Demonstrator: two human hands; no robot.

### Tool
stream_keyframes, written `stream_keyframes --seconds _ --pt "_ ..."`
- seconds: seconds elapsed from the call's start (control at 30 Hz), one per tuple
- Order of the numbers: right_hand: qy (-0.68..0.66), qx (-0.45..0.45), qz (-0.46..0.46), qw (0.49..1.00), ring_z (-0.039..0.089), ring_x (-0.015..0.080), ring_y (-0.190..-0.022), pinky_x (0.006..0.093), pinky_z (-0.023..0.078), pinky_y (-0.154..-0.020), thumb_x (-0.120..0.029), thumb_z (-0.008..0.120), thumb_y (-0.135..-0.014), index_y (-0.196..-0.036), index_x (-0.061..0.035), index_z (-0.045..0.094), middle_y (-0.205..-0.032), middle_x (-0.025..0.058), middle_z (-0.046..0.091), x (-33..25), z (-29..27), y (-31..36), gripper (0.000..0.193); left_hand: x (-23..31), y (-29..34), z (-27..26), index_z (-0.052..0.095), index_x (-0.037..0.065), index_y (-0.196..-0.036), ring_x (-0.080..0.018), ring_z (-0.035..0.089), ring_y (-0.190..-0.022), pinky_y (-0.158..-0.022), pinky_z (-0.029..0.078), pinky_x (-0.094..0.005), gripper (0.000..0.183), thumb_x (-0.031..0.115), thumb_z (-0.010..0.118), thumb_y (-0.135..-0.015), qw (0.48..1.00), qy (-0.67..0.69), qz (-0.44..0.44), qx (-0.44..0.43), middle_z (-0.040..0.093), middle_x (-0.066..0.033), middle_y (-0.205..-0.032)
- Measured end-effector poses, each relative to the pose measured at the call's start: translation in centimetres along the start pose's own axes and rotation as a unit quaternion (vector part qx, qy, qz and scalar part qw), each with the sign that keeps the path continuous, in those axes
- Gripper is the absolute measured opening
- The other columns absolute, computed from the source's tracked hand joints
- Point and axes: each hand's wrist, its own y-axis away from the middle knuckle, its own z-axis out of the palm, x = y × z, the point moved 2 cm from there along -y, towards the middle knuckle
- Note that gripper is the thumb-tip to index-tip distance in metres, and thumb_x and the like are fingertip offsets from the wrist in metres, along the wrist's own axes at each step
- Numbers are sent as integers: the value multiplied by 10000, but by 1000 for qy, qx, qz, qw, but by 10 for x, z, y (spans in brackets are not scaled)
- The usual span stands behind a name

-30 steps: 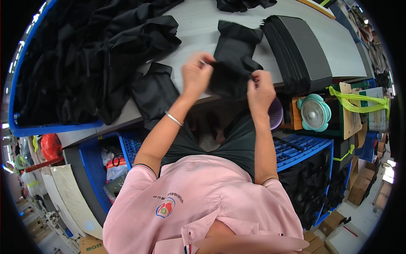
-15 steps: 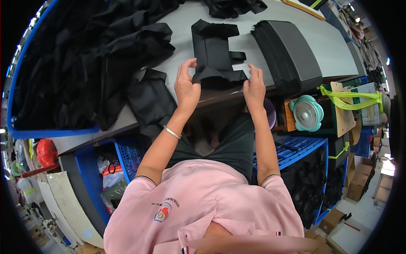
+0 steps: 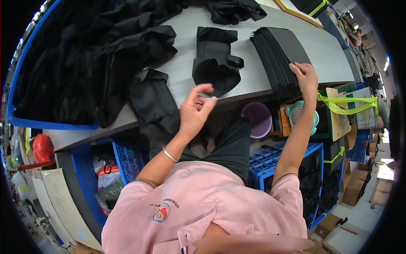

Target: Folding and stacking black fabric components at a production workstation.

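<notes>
The left hand (image 3: 196, 111) is curling its fingers loosely, thumb parted and nothing between, by the near edge of the black fabric piece (image 3: 211, 50) lying on the grey table (image 3: 332, 51), while the right hand (image 3: 305, 79) is touching the black panel stack (image 3: 288, 45) with bent fingers, whether pinching I cannot tell.

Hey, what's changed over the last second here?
The right hand let go of the black bag and moved right to the stack, touching its edge; whether its grip is closed is unclear. The left hand also let go and drew back toward the body, open. The bag now lies on the table, near end gaping. The stack and cloth pile stayed put.
</notes>
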Motion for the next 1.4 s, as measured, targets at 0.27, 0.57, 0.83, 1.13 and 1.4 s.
stream_keyframes --seconds 0.27,0.57,0.83,1.13,1.4 --pt "17 181 -101 978 679 291 -918 352 537 -830 -156 654 -947 -1000 -18 726 -1054 126 693 -105 -16 100 164 -10 11 42 371 40 -1514 -207 492 -1322 -1036 447 -329 702 389 647 -970 940 211 -129 -235 425 -123 -1510" --pt "-450 -133 -6 883 635 144 -896 264 492 -792 -104 577 -1010 -999 19 616 -1088 122 714 -163 -5 251 130 -26 17 21 307 74 -1532 -276 399 -1414 -1151 349 -446 1065 619 785 -752 894 328 -159 -260 403 -94 -1530" --pt "-193 106 -66 973 521 95 -789 236 438 -735 -234 704 -938 -1172 -20 606 -809 16 554 -142 15 259 331 -1 34 27 617 -17 -1198 -233 673 -1072 -950 547 -365 400 222 734 -901 879 336 -310 -138 707 -139 -1062" --pt "-494 -154 121 847 506 77 -746 235 452 -678 -119 606 -985 -1376 -22 554 -863 15 616 -110 43 271 407 -14 11 0 671 99 -1224 -379 410 -1279 -1089 339 -449 320 243 660 -939 949 -299 58 80 372 -213 -1492" --pt "-330 -179 24 927 592 182 -662 291 492 -671 -89 582 -977 -1361 -39 575 -896 201 680 -126 40 245 387 -18 -67 -19 742 184 -1148 -370 355 -1316 -1097 339 -401 405 62 792 -765 860 -389 204 260 425 -122 -1475"
